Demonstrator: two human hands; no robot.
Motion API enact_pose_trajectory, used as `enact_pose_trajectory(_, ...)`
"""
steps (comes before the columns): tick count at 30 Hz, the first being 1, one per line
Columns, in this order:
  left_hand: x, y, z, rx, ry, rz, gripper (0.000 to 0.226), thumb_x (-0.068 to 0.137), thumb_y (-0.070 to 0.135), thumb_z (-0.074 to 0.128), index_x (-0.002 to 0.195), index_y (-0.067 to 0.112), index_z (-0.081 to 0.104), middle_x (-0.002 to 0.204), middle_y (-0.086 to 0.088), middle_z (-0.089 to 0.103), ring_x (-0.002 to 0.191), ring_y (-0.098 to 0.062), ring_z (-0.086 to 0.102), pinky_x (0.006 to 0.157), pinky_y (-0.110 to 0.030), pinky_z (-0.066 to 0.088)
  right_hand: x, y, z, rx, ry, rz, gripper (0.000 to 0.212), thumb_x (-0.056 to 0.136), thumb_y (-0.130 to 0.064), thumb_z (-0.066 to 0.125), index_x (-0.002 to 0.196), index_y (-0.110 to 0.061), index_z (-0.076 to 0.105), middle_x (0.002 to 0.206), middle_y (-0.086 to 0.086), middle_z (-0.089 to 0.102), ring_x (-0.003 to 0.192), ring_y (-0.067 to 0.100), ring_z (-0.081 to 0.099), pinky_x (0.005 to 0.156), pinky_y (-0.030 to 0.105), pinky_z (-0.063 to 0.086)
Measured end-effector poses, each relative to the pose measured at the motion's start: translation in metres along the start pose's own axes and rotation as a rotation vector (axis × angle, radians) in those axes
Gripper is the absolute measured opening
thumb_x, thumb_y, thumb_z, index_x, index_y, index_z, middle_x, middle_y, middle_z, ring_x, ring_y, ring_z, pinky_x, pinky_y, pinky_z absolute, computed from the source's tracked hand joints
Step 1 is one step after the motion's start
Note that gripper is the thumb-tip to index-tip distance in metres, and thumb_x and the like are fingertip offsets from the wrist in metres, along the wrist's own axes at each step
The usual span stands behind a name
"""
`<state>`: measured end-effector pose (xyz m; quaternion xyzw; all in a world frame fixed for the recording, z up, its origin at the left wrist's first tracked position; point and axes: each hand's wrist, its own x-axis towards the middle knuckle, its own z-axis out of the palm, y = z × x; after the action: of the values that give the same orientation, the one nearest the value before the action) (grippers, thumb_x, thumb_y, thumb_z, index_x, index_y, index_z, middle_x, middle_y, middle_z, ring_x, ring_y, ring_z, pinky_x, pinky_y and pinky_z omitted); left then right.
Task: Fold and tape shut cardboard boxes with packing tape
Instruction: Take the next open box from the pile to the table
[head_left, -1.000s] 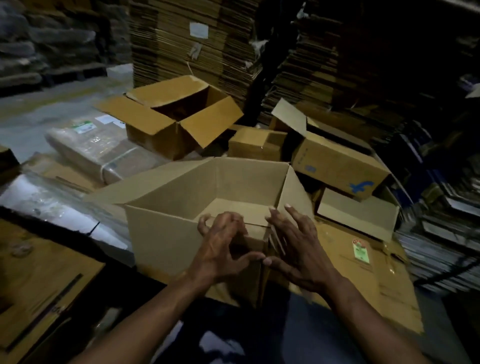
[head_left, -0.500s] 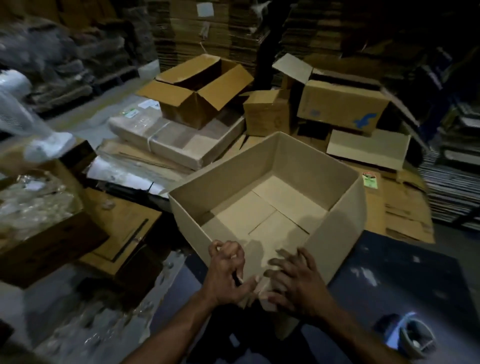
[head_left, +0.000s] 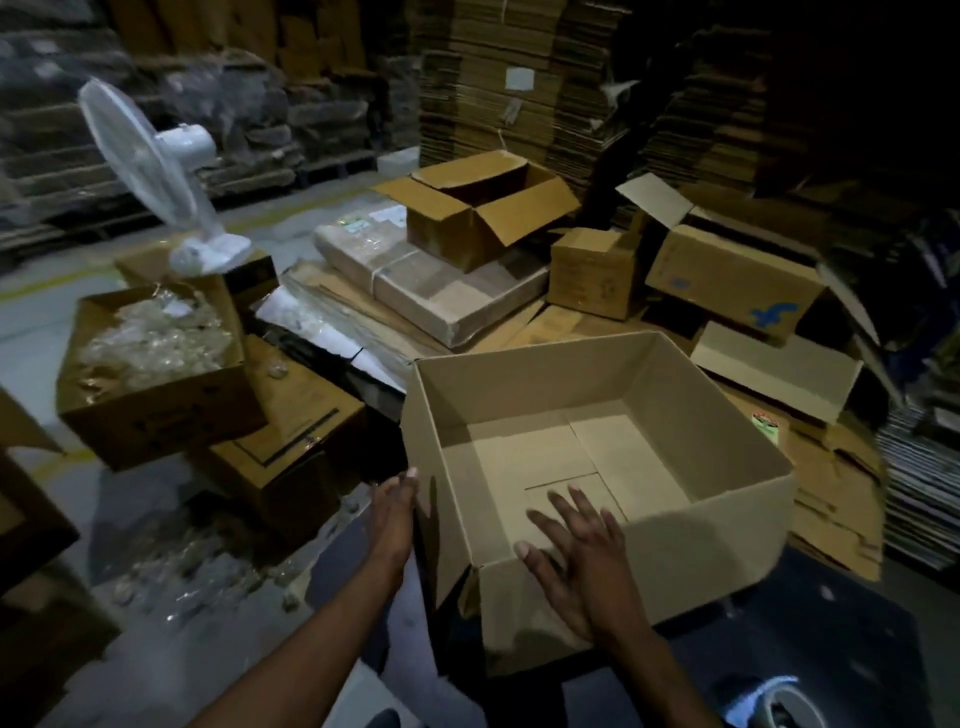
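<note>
The open cardboard box (head_left: 597, 452) sat on the floor directly in front of the person, its top open and its bottom flaps folded flat inside, meeting at visible seams. Its near corner was split, with the wall edges parted there.

The right hand (head_left: 582, 566) lay at that near wall with the fingers spread and straight, palm against the outer cardboard and fingertips reaching over the rim; it gripped nothing. The left hand (head_left: 397, 512) was flat against the outside of the box's left wall, fingers straight and together, pressing or touching the cardboard without curling round it.

Left of the box stood a brown carton (head_left: 291, 441), and on top of that carton, further left, a tilted box full of crumpled clear plastic (head_left: 150, 364). Beyond that, a white fan (head_left: 156, 171) stood on another carton. More clear plastic scraps (head_left: 192, 566) lay on the floor near the box's left side.

Behind the box lay flattened cardboard and a wrapped bundle of flat sheets (head_left: 436, 280), with an open brown box (head_left: 478, 208) resting on it. Behind and to the right of the box were a small closed carton (head_left: 592, 275) and a box with a blue mark (head_left: 737, 280). Tall stacks of flat cardboard (head_left: 498, 78) filled the far background. A white and blue object at the lower right edge was too cut off to identify.
</note>
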<state>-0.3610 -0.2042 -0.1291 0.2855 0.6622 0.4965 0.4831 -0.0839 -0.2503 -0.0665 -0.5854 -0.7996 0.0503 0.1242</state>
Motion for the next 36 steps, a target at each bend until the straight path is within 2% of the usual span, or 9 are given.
enact_pose_trajectory(3,0.009,-0.009,-0.009,-0.391,-0.132,-0.382,0.076,0.093,0.086,0.059,0.147,0.033,0.055,0.158,-0.004,0.053,0.147,-0.024,0.05,0.127,-0.057,0.035,0.006,-0.008,0.0,0.02,-0.013,-0.027,0.075,0.099,-0.085,0.023,0.152,-0.042,0.055,0.172,-0.009,0.033,0.164,0.01,0.005,0.132,0.049,0.012)
enact_pose_trajectory(7,0.028,-0.031,-0.022,-0.382,-0.191,-0.575,0.127,0.068,0.102,0.064,0.169,0.033,0.029,0.156,-0.024,0.056,0.146,-0.045,0.051,0.127,-0.068,0.025,0.01,-0.017,0.006,0.04,-0.083,-0.051,0.076,0.098,-0.087,0.026,0.153,-0.043,0.053,0.173,-0.013,0.025,0.164,0.007,-0.004,0.132,0.054,0.012)
enact_pose_trajectory(10,0.043,-0.04,-0.03,-0.37,-0.177,-0.622,0.123,0.064,0.098,0.07,0.163,0.033,0.039,0.136,-0.017,0.07,0.133,-0.039,0.06,0.124,-0.065,0.028,0.014,-0.016,0.014,0.057,-0.11,-0.064,0.068,0.1,-0.083,0.036,0.152,-0.043,0.055,0.173,-0.012,0.029,0.164,0.007,-0.002,0.129,0.059,0.016)
enact_pose_trajectory(14,0.042,-0.026,-0.036,-0.417,-0.234,-0.674,0.113,0.074,0.092,0.071,0.166,0.035,0.037,0.161,-0.018,0.053,0.159,-0.039,0.037,0.128,-0.061,0.025,0.02,-0.02,0.024,0.045,-0.09,-0.051,0.066,0.099,-0.083,0.039,0.146,-0.042,0.062,0.168,-0.011,0.04,0.164,0.01,0.009,0.126,0.06,0.019)
enact_pose_trajectory(16,0.047,-0.03,-0.032,-0.474,-0.288,-0.711,0.091,0.085,0.09,0.062,0.149,0.027,0.055,0.15,-0.021,0.063,0.138,-0.04,0.057,0.104,-0.056,0.047,0.018,-0.023,0.032,-0.016,-0.077,-0.056,0.065,0.1,-0.082,0.036,0.144,-0.042,0.064,0.166,-0.012,0.043,0.164,0.012,0.013,0.123,0.063,0.023)
enact_pose_trajectory(24,0.046,-0.022,-0.08,-0.286,-0.229,-0.525,0.07,0.068,0.067,0.091,0.117,0.021,0.073,0.091,-0.008,0.062,0.082,-0.028,0.056,0.073,-0.036,0.044,0.019,-0.019,0.033,-0.096,-0.138,-0.116,0.072,0.1,-0.085,0.028,0.151,-0.043,0.057,0.17,-0.009,0.036,0.164,0.019,0.014,0.121,0.063,0.025)
enact_pose_trajectory(30,0.031,0.047,-0.142,-0.208,-0.101,-0.165,0.046,0.091,0.011,0.085,0.135,0.013,0.073,0.128,-0.017,0.078,0.112,-0.037,0.078,0.095,-0.052,0.063,0.031,-0.027,0.032,-0.088,-0.208,-0.098,0.083,0.091,-0.094,0.014,0.158,-0.053,0.04,0.175,-0.017,0.015,0.164,0.01,-0.001,0.122,0.056,0.013)
enact_pose_trajectory(33,0.021,0.126,-0.127,-0.159,-0.133,0.01,0.04,0.094,0.01,0.081,0.134,0.015,0.073,0.122,-0.015,0.081,0.106,-0.036,0.079,0.085,-0.046,0.065,0.039,-0.046,0.021,-0.028,-0.304,-0.066,0.1,0.077,-0.099,-0.008,0.164,-0.056,0.018,0.175,-0.021,-0.007,0.16,0.004,-0.017,0.123,0.051,0.006)
enact_pose_trajectory(36,0.003,0.188,-0.08,-0.108,-0.157,0.136,0.033,0.098,0.028,0.078,0.13,0.031,0.075,0.117,-0.006,0.082,0.104,-0.029,0.08,0.084,-0.043,0.062,0.044,-0.069,0.013,0.211,-0.298,-0.045,0.103,0.077,-0.101,-0.005,0.165,-0.053,0.019,0.173,-0.025,0.001,0.161,0.001,-0.005,0.125,0.049,0.011)
